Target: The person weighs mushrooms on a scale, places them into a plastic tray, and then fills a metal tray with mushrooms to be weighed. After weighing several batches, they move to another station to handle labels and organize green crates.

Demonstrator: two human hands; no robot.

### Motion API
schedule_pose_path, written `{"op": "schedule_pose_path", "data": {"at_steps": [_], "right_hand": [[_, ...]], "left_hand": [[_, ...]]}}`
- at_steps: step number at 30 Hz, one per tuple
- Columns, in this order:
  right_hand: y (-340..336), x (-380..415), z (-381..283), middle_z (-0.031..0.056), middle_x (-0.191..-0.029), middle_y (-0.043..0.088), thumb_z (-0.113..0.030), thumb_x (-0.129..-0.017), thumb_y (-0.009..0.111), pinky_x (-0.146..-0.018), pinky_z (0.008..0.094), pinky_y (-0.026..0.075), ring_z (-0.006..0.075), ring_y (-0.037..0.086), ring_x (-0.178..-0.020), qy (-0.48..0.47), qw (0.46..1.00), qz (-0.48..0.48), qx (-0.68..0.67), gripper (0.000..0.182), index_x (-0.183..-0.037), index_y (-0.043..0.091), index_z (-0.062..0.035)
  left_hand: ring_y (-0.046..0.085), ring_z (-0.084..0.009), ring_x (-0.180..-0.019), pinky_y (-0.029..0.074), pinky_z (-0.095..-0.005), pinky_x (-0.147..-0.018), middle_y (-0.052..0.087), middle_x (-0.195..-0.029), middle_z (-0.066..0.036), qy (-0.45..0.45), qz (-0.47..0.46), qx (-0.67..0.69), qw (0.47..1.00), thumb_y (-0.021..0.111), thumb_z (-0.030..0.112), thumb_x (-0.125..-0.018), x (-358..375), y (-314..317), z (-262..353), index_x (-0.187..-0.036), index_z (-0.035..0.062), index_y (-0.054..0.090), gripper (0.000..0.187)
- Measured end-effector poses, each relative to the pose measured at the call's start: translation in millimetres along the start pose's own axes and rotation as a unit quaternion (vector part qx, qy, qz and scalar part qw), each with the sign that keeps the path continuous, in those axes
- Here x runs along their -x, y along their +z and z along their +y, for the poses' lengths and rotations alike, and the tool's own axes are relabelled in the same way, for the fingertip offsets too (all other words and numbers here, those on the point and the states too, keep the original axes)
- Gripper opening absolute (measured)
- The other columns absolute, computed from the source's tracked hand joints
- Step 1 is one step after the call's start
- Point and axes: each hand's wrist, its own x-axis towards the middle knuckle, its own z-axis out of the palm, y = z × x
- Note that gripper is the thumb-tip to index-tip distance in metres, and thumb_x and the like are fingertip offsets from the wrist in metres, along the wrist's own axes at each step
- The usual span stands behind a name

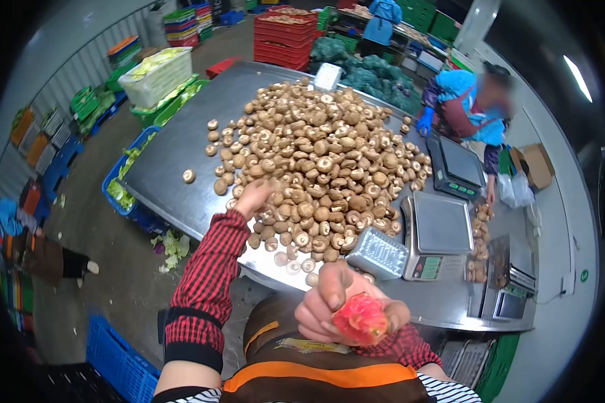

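A large heap of brown shiitake mushrooms (329,154) covers the middle of the metal table (175,151). My left hand (254,197) reaches to the heap's near left edge, its fingers stretched out over the mushrooms and their tips partly hidden among them. Close to my chest, my right hand (336,305) is closed around a piece of red fruit (360,318) with a rough, bitten-looking surface. Just beyond that hand lies a clear plastic tray (379,253), tipped against a scale.
Two scales, one silver (442,221) and one dark (456,164), stand on the right. Packed mushrooms (478,245) lie beyond the silver one. A co-worker in a blue top (460,87) is across the table. Crates of leaves (153,79) stand at left, and a blue crate (121,356) below.
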Motion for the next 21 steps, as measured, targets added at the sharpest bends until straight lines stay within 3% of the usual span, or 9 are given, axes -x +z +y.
{"op": "schedule_pose_path", "data": {"at_steps": [2,4,6,7,8,10,11,17,21], "right_hand": [[3.5,2.3,-5.3,0.0053,-0.080,0.046,-0.032,-0.067,0.077,-0.057,0.0251,0.035,0.0152,0.045,-0.071,0.008,0.999,0.021,0.045,0.060,-0.107,0.044,-0.0017],[12.6,4.6,-10.6,0.0060,-0.082,0.047,-0.031,-0.066,0.079,-0.058,0.0257,0.038,0.0155,0.047,-0.073,-0.017,0.998,0.028,0.044,0.063,-0.108,0.044,-0.0006],[32.8,10.4,-20.2,0.0059,-0.084,0.048,-0.026,-0.064,0.083,-0.059,0.0252,0.039,0.0152,0.049,-0.076,0.010,0.995,0.088,0.048,0.067,-0.110,0.042,-0.0002],[51.3,7.3,-28.5,0.0039,-0.086,0.050,-0.019,-0.068,0.082,-0.059,0.0232,0.038,0.0119,0.049,-0.074,0.031,0.993,0.111,0.039,0.050,-0.100,0.048,-0.0013],[46.9,4.8,-19.0,0.0039,-0.086,0.050,-0.019,-0.068,0.082,-0.059,0.0232,0.038,0.0119,0.049,-0.074,0.018,0.992,0.116,0.039,0.050,-0.100,0.048,-0.0013],[33.6,-10.0,8.7,0.0157,-0.088,0.057,-0.014,-0.056,0.079,-0.063,0.0238,0.045,0.0185,0.057,-0.076,-0.217,0.969,-0.115,-0.016,0.062,-0.103,0.047,0.0104],[34.9,-11.3,9.5,0.0157,-0.088,0.057,-0.014,-0.056,0.079,-0.063,0.0238,0.045,0.0185,0.057,-0.076,-0.227,0.967,-0.113,-0.015,0.062,-0.103,0.047,0.0104],[44.2,-9.3,16.1,0.0216,-0.100,0.055,0.000,-0.062,0.073,-0.077,0.0270,0.052,0.0223,0.062,-0.089,-0.229,0.955,-0.137,-0.127,0.062,-0.110,0.038,0.0164],[37.6,-6.9,10.2,0.0218,-0.100,0.055,0.002,-0.061,0.073,-0.079,0.0272,0.051,0.0225,0.061,-0.090,-0.238,0.953,-0.156,-0.103,0.062,-0.111,0.038,0.0159]], "left_hand": [[0.053,-0.0097,-0.054,0.043,-0.0255,-0.046,0.059,-0.069,-0.003,0.068,0.038,-0.060,0.995,0.062,0.019,-0.085,-18.3,1.2,-48.8,-0.117,-0.0010,0.056,0.038],[0.061,-0.0187,-0.066,0.048,-0.0312,-0.060,0.065,-0.078,-0.013,0.132,0.124,-0.109,0.977,0.065,0.022,-0.082,17.5,25.0,-67.1,-0.095,-0.0048,0.063,0.030],[0.060,-0.0177,-0.070,0.047,-0.0307,-0.064,0.063,-0.081,-0.014,0.123,0.043,-0.122,0.984,0.067,0.022,-0.078,37.1,42.6,-108.9,-0.098,-0.0020,0.063,0.032],[0.060,-0.0160,-0.068,0.047,-0.0310,-0.062,0.063,-0.075,-0.012,0.163,0.012,-0.200,0.966,0.067,0.023,-0.078,38.7,50.0,-143.4,-0.097,-0.0012,0.065,0.031],[0.060,-0.0153,-0.065,0.048,-0.0306,-0.060,0.064,-0.072,-0.010,0.051,-0.123,-0.150,0.980,0.066,0.024,-0.080,61.2,58.9,-137.5,-0.094,-0.0011,0.066,0.029],[0.061,-0.0138,-0.065,0.050,-0.0285,-0.062,0.065,-0.074,-0.008,0.028,-0.167,-0.110,0.979,0.064,0.024,-0.082,82.5,76.7,-169.8,-0.092,-0.0001,0.067,0.027],[0.063,-0.0149,-0.068,0.050,-0.0291,-0.065,0.066,-0.075,-0.008,-0.028,-0.169,-0.090,0.981,0.064,0.026,-0.082,90.7,84.6,-183.1,-0.095,-0.0005,0.066,0.029],[0.065,-0.0164,-0.068,0.050,-0.0306,-0.066,0.067,-0.076,-0.010,0.024,-0.078,-0.216,0.973,0.061,0.025,-0.085,105.2,100.7,-209.2,-0.100,0.0009,0.065,0.029],[0.065,-0.0166,-0.063,0.050,-0.0298,-0.063,0.067,-0.072,-0.010,-0.045,-0.078,-0.139,0.986,0.061,0.023,-0.084,109.7,102.4,-199.1,-0.102,0.0008,0.065,0.028]]}}
